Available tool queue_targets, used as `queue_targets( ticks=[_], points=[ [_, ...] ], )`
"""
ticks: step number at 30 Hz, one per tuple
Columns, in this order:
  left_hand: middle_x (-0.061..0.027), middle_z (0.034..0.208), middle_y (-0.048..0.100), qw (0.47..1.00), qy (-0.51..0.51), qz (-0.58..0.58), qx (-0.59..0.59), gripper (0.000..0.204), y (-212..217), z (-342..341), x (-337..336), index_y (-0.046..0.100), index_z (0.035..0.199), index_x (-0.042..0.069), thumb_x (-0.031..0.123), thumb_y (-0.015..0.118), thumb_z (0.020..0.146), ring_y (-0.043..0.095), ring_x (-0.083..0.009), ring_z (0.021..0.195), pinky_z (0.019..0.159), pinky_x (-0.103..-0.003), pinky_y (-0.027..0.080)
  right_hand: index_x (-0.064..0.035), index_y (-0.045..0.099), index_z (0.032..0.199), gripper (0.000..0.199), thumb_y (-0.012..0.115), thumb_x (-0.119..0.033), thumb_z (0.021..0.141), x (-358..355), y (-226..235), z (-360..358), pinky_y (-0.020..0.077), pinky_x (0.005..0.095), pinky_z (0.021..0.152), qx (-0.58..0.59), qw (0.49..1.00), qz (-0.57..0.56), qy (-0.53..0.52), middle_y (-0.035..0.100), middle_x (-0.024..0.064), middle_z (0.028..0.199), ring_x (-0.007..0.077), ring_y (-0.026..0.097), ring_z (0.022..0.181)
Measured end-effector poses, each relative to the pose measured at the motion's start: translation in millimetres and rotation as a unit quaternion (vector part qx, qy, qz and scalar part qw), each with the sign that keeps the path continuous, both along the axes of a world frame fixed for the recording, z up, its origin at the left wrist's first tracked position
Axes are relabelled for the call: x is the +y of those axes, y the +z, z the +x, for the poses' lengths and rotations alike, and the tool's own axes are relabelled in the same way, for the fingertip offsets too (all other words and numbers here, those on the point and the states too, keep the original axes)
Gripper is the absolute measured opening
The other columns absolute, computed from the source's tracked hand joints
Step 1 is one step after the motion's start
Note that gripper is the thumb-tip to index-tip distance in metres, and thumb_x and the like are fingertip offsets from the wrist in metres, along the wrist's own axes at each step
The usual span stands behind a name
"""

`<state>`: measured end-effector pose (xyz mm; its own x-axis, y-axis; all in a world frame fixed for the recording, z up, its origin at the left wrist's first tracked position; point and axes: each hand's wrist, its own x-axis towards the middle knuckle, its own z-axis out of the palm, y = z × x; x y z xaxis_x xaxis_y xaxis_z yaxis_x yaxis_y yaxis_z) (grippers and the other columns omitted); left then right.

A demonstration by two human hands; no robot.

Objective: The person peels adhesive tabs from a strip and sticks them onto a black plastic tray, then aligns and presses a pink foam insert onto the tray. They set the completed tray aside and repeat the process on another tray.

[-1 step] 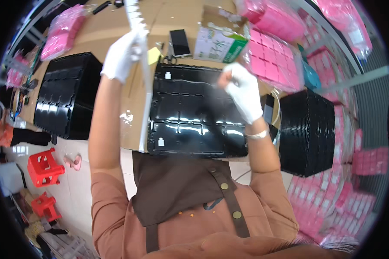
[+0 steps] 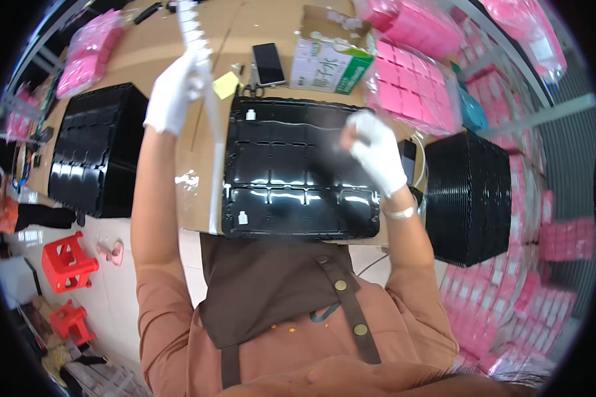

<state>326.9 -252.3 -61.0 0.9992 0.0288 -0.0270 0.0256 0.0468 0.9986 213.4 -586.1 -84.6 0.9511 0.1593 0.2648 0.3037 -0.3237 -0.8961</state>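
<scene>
My left hand, in a white glove, pinches a long strip of white labels over the table's left middle. The strip's pale backing trails down beside a black plastic tray with moulded compartments. Two small white stickers show at the tray's left side, an upper sticker and a lower sticker. Above the tray's far right part, my gloved right hand is closed, bare fingertips showing and slightly blurred. Whether it holds a small thing cannot be made out.
Stacks of black trays stand left and right. Behind the tray lie a phone, scissors, a yellow paper and an open carton. Bagged pink trays lie far right. Red stools stand on the floor.
The whole view has shifted a little. My right hand sits slightly further right and nearer over the tray. My left hand, still on the label strip, has moved slightly left.
</scene>
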Motion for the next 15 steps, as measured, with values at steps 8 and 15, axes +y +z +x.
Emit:
queue_targets(
  ticks=[8, 15],
  points=[
    [-0.0035, 0.115, 0.059, 0.973, 0.185, 0.111, -0.082, 0.045, -37, -71, -7, 0.052, 0.131, 0.002, 0.029, 0.055, 0.096, 0.050, -0.0033, 0.071, 0.060, -0.017, 0.039, -0.0048, 0.066, 0.071, 0.008, 0.069, -0.005, 0.064, -55, -82, -121, 0.0491, 0.0410, 0.069, 0.089, 0.887, -0.449, -0.058, 0.062, 0.0127, 0.080, 0.0320, 0.061, 0.078],
    [-0.0051, 0.121, 0.058, 0.974, 0.181, 0.129, -0.037, 0.043, -73, -119, -17, 0.051, 0.132, 0.003, 0.026, 0.054, 0.096, 0.054, -0.0048, 0.080, 0.066, -0.016, 0.041, -0.0035, 0.062, 0.069, 0.004, 0.065, -0.007, 0.067, -39, -78, -123, 0.0496, 0.0436, 0.069, 0.132, 0.850, -0.504, -0.075, 0.061, 0.0149, 0.081, 0.0321, 0.061, 0.080]
  ],
)
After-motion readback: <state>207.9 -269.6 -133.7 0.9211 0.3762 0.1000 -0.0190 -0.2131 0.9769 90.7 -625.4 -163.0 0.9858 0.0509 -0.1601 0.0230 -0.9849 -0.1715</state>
